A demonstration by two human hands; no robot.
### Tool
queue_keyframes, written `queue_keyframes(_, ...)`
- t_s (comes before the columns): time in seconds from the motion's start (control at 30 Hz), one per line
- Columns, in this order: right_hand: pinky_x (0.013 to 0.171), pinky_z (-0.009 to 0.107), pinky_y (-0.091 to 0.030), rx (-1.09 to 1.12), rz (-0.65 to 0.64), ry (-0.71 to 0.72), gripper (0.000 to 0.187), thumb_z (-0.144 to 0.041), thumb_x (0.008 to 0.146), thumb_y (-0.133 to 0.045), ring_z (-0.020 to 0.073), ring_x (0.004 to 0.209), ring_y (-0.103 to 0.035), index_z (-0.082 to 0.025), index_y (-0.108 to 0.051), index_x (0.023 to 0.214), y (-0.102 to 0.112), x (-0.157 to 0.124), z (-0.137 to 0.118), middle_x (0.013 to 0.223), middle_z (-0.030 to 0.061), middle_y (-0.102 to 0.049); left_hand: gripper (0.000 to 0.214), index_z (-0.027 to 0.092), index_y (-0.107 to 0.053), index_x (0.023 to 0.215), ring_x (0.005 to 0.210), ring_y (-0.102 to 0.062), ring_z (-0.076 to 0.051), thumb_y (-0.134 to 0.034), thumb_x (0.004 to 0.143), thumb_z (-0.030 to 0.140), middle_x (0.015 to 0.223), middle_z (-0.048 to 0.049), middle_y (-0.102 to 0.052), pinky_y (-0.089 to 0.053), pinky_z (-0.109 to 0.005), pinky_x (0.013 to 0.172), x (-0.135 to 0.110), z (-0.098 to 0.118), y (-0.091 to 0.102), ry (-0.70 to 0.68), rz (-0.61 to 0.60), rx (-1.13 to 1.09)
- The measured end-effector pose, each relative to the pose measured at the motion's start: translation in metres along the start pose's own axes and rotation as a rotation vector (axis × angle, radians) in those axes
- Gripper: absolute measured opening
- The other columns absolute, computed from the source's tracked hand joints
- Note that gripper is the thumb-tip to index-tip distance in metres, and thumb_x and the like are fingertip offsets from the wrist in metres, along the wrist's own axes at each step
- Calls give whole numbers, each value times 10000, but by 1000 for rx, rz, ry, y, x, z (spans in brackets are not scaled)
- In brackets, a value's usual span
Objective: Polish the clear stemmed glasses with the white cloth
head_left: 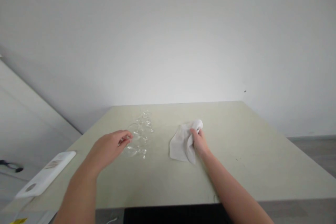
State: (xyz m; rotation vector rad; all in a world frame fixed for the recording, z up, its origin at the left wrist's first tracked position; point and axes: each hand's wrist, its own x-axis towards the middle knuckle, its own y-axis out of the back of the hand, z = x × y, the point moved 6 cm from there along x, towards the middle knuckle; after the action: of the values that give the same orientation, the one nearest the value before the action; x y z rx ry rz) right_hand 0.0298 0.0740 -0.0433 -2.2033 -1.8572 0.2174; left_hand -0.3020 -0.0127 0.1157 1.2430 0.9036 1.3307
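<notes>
My left hand [111, 147] reaches over the pale table [257, 154] with its fingers curled at a cluster of clear glass pieces [139, 134]. The fingertips touch the nearest clear piece, and I cannot tell whether they grip it. My right hand [199, 141] is closed on a white cloth [182, 140], which is bunched at the top and hangs down onto the table to the left of the hand.
A flat white device [46, 176] lies at the table's left edge. A plain white wall [168, 35] stands right behind the table. A dark object [10, 166] sits at the far left. Grey floor [315, 147] shows on the right.
</notes>
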Motion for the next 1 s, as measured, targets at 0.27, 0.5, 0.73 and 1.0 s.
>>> queue_keyframes(0.27,591,253,-416,-17,5,-45,353,-469,737,-649,162,678,-557,-168,-630,920,1,-6,-10,764,8,-630,242,257,-716,851,665,-652,-234,-512,750,338,792,-61,-727,-400,-277,574,38,-9,-11,29,-21,75)
queue_keyframes(0.5,605,268,-425,-35,-16,49,280,-449,749,-622,176,695,-548,-179,-621,824,1,-8,-24,735,25,-616,327,252,-696,1022,599,-652,-242,-567,741,359,737,-45,-723,-391,-266,518,47,-26,-11,20,21,41)
queue_keyframes(0.73,850,326,-480,119,-99,118,360,-436,780,-633,212,944,-599,-214,-575,1058,-5,-14,-30,1022,47,-649,332,212,-634,1048,872,-619,-277,-536,855,464,899,-78,-678,-479,-388,781,-3,54,11,-13,572,29)
queue_keyframes(1.0,964,376,-446,-123,-574,215,685,-698,864,-303,266,1241,-499,-235,-476,1338,-38,-45,-32,1360,98,-523,222,216,-538,1084,827,-645,-186,-459,933,358,915,-48,-663,-518,-307,747,13,170,-110,-179,314,-681)
